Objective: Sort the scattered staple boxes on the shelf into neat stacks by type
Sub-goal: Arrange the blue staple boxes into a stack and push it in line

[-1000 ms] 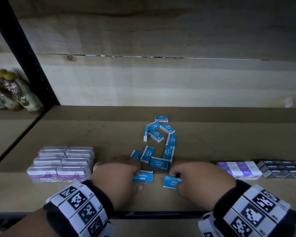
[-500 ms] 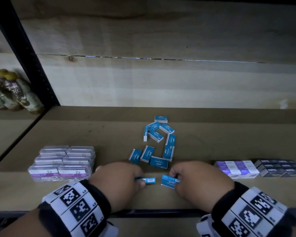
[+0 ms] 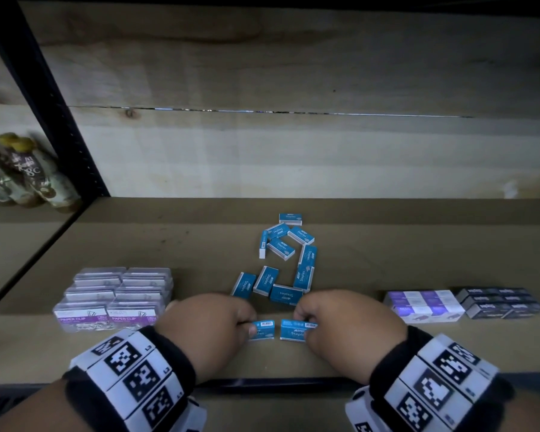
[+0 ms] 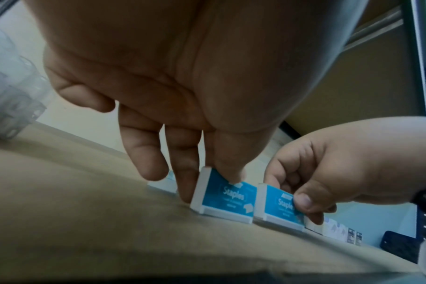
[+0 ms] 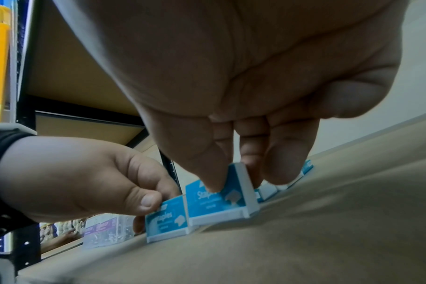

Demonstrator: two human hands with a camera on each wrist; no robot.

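Two blue staple boxes are pinched on edge at the shelf (image 3: 387, 353) front — one (image 3: 262, 330) by the left hand (image 3: 206, 325), one (image 3: 293, 330) by the right hand (image 3: 349, 325) — while the scattered blue boxes (image 3: 286, 260) behind are judged unsorted, stacking barely begun.

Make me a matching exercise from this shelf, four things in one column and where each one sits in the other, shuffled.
Things:
1. clear plastic paper clip boxes
2. loose blue staple boxes
3. purple-and-white staple boxes
4. dark grey staple boxes

Places:
A. far right of the shelf
B. shelf's left side
C. scattered mid-shelf, behind the hands
D. stacked just left of the dark grey ones

Pairs: 1-B, 2-C, 3-D, 4-A
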